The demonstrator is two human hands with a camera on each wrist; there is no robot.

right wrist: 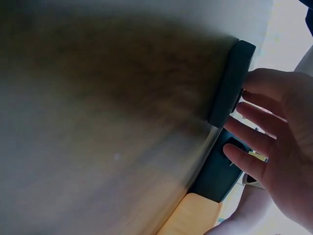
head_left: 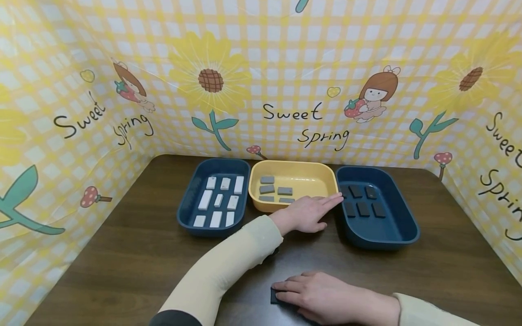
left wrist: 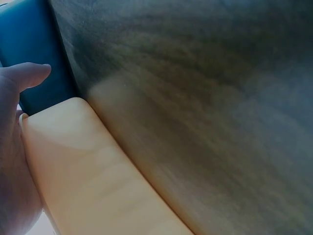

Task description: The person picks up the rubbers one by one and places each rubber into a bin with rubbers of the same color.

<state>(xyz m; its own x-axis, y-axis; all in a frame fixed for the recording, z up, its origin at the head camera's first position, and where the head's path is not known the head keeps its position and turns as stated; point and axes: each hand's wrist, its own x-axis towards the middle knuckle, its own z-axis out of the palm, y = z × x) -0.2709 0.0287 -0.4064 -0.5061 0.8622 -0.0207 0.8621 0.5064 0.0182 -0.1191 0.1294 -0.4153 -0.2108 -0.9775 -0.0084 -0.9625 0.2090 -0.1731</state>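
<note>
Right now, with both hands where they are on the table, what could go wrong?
1. The left hand rests with straight fingers against the yellow tray and near the right blue tray; a push could slide either one and jumble the tiles.
2. The right hand lies on the dark tile flat on the table; no grip round it shows, so it may slip when lifted.

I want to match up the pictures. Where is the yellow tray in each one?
Head: the yellow tray sits in the middle at the back of the table, between two blue trays, with the left hand at its front rim.
Left wrist: its outer wall fills the lower left.
Right wrist: only a corner shows at the bottom edge.
Shared landmark: the right blue tray beside it.
</note>
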